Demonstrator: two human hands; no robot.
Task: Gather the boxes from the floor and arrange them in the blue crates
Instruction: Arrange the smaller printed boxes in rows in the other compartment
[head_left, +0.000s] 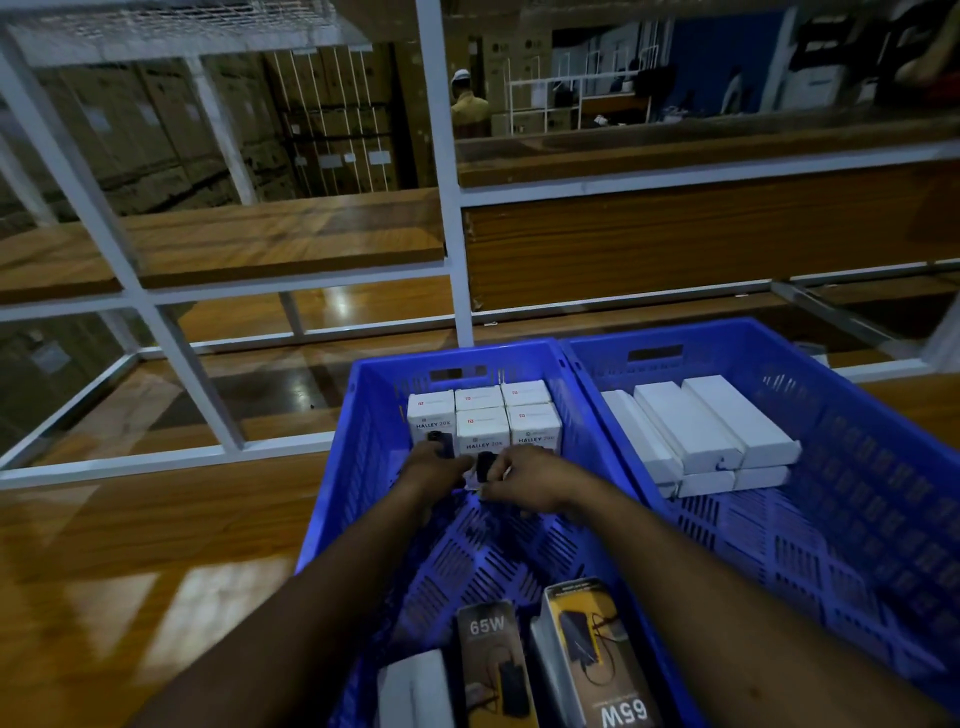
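Against the left blue crate's (332, 499) far wall stand white boxes (483, 418) printed "HALLEY 20K"; left hand (434, 467) and right hand (530, 480) together clasp another. Nearer lie two "65W" boxes (582, 654), bare slotted floor between.

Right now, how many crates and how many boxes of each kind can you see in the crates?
Blue crates: 2
White HALLEY boxes: 5, plus one held by both hands
Plain white long boxes: 6 visible
Dark 65W boxes: 2
Near-edge white box: 1
Total: 17
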